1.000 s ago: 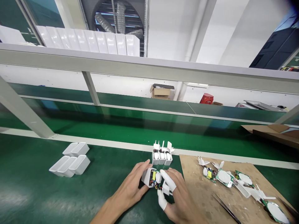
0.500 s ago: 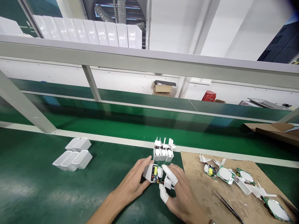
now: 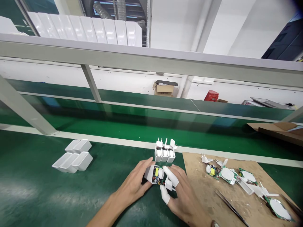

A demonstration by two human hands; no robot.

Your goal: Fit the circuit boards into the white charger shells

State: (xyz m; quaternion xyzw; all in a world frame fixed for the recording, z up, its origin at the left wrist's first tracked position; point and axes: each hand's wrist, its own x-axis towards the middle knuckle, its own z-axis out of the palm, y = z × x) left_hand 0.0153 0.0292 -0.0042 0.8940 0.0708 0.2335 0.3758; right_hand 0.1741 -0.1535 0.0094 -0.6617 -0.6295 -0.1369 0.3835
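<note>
View tilted down, with 3 filled cases (image 3: 165,155) beyond the hands (image 3: 134,181) (image 3: 182,195).

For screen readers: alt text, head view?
Left hand holds a boxy white plastic casing, multicoloured circuit board partly inside; right hand, two fingers sheathed white, is at its open end. Five hollow white casings lie left; metal tweezers lie right on brown cardboard.

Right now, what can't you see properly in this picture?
In the head view:
- White case: the side against the left hand is hidden by that hand.
- Electronics: whatever sits deeper in the case is hidden by its walls.
- Tweezers: the near end is cut off by the bottom edge.
- Object at the right wrist: mostly cut off by the bottom edge.
- Cardboard box: its markings are too small to read.
</note>
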